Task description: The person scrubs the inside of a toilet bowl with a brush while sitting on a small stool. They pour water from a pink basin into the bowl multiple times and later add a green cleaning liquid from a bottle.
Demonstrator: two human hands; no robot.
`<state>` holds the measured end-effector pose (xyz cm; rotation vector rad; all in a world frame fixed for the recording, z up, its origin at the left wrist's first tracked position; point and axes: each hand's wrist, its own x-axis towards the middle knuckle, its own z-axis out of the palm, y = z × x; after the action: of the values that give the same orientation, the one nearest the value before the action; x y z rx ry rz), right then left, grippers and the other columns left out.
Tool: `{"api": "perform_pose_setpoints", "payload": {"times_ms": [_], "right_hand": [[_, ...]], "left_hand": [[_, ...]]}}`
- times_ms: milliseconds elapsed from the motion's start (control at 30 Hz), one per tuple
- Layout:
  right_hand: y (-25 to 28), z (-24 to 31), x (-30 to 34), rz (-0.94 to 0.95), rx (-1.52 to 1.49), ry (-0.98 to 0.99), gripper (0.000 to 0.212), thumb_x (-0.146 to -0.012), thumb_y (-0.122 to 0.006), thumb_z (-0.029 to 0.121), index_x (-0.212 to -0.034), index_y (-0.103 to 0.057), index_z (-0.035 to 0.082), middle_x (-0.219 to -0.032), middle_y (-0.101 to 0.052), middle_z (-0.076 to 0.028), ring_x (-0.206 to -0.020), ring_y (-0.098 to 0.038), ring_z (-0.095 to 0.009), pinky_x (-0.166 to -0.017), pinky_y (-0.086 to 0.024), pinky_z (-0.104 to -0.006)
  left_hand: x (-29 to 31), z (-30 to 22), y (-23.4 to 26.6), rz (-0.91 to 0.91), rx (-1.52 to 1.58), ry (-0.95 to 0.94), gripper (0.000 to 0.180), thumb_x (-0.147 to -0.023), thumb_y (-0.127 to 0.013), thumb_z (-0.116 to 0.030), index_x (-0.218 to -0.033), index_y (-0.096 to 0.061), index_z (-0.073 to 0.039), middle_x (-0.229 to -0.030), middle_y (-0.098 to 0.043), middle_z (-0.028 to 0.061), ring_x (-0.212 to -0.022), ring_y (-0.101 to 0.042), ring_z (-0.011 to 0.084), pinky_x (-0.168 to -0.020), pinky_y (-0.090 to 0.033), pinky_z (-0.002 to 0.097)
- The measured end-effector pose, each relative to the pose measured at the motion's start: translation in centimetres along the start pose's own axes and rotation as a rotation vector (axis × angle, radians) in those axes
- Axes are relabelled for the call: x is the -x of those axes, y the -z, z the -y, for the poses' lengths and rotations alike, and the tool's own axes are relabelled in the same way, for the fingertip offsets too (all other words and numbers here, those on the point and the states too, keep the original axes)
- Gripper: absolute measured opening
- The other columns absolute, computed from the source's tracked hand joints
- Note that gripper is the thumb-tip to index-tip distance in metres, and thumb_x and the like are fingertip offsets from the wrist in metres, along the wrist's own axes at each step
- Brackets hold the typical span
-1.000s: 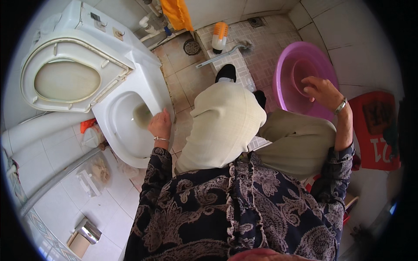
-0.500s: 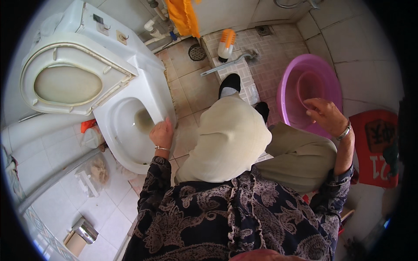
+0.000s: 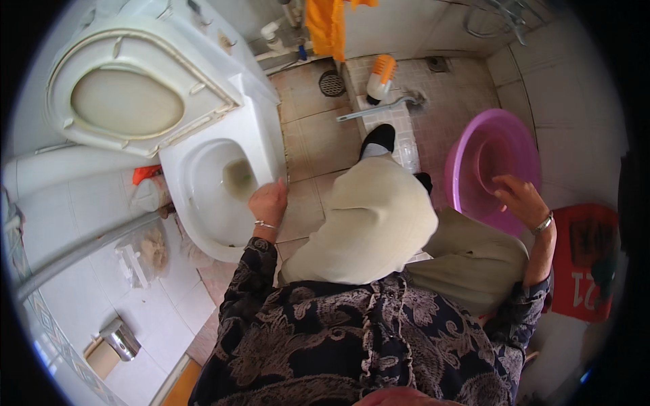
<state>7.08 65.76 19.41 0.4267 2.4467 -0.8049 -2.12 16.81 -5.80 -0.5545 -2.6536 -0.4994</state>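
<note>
My left hand, a silver bracelet at its wrist, is curled into a loose fist beside and above the right rim of the white toilet. Nothing shows in it, and I cannot tell whether it touches the rim. The toilet lid and seat are raised, and the bowl holds some water. My right hand, with a watch on the wrist, hovers empty over the near edge of a large pink basin. Its fingers are bent but apart. Inside that basin is a smaller pink one, partly hidden by the hand.
An orange-and-white bottle and a long-handled brush lie on a low tiled step. An orange cloth hangs at the back. A floor drain lies right of the toilet. A red bag-like item is at the right.
The whole view has shifted, so toilet, step and basin appear farther right and mostly lower. Both hands keep nearly the same place beside the toilet and basin.
</note>
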Motion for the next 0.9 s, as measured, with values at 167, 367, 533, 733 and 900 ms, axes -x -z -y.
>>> {"api": "perform_pose_setpoints", "payload": {"times_ms": [167, 367, 533, 733, 900], "right_hand": [[-0.3, -1.6, -0.9, 0.041, 0.025, -0.066, 0.029, -0.086, -0.059, 0.012, -0.112, -0.058, -0.002, -0.08, -0.066, -0.015, -0.062, -0.065, -0.018, -0.06, -0.051, -0.0303], [-0.4, -2.4, -1.8, 0.128, 0.058, -0.113, 0.029, -0.088, -0.057, 0.013, -0.114, -0.058, -0.001, -0.078, -0.066, -0.011, -0.062, -0.065, -0.015, -0.057, -0.05, -0.028], [0.1, -3.8, -2.6, 0.121, -0.063, -0.164, 0.03, -0.09, -0.056, 0.016, -0.115, -0.057, 0.0, -0.078, -0.064, -0.006, -0.062, -0.063, -0.013, -0.055, -0.05, -0.0261], [-0.1, -3.3, -3.4, 0.171, -0.037, -0.236, 0.03, -0.091, -0.054, 0.017, -0.115, -0.057, 0.0, -0.08, -0.062, -0.007, -0.062, -0.063, -0.013, -0.054, -0.05, -0.0255], [-0.1, -5.2, -3.7, 0.227, -0.135, -0.32, 0.031, -0.092, -0.055, 0.021, -0.116, -0.057, 0.002, -0.083, -0.063, -0.007, -0.062, -0.063, -0.014, -0.054, -0.051, -0.0249]], "left_hand": [[0.1, -0.2, 1.6, 0.007, 0.029, 0.062, 0.034, -0.082, -0.067, -0.018, -0.055, -0.046, -0.011, -0.055, -0.05, 0.0059, -0.048, -0.05, 0.0263, -0.046, -0.04, 0.0381], [6.0, 9.2, 6.6, -0.227, 0.14, 0.56, 0.034, -0.089, -0.061, -0.017, -0.06, -0.048, -0.005, -0.053, -0.039, 0.0088, -0.046, -0.033, 0.0216, -0.045, -0.032, 0.0344], [12.6, 19.1, 14.3, -0.116, -0.176, 1.135, 0.049, -0.098, -0.039, -0.041, -0.082, -0.062, -0.001, -0.076, -0.062, 0.0191, -0.067, -0.058, 0.0354, -0.061, -0.043, 0.044], [14.6, 18.2, 9.9, -0.187, 0.175, 1.238, 0.057, -0.099, -0.031, -0.043, -0.108, -0.059, 0.006, -0.1, -0.063, 0.0265, -0.092, -0.059, 0.0418, -0.08, -0.046, 0.043], [14.4, 18.2, 9.6, -0.154, 0.129, 1.264, 0.057, -0.099, -0.029, -0.041, -0.112, -0.057, 0.007, -0.106, -0.063, 0.026, -0.097, -0.059, 0.0414, -0.085, -0.045, 0.0426]]}}
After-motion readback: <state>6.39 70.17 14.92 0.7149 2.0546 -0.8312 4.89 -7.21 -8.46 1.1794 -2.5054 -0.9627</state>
